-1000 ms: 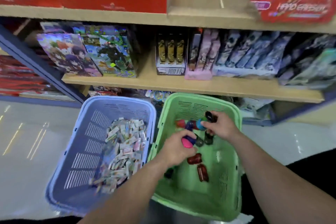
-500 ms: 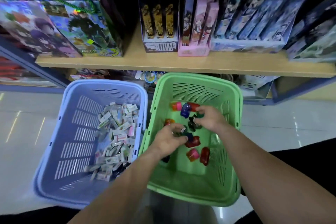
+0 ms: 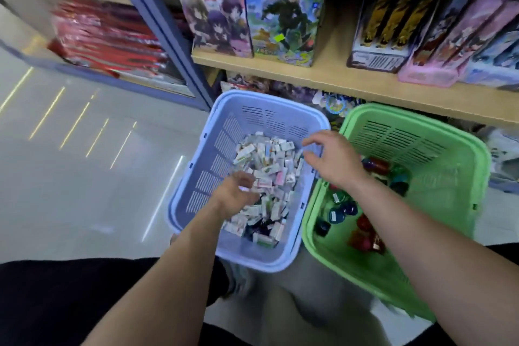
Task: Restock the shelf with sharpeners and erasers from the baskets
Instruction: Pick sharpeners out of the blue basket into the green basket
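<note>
The erasers [image 3: 269, 166] are heaped in the blue basket [image 3: 209, 174]. The left hand [image 3: 234, 195] is set on the heap; its fingertips are blurred, so its grip cannot be told. The right hand [image 3: 332, 161] is held over the basket's right rim, fingers spread, empty. Sharpeners [image 3: 341, 212] in the green basket [image 3: 449, 177], right of it, are partly hidden by the forearm [image 3: 407, 222].

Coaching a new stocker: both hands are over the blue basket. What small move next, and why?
Probably close the left hand on a handful of erasers: it reaches into the pile in the blue basket, while the right hand hovers open.
</note>
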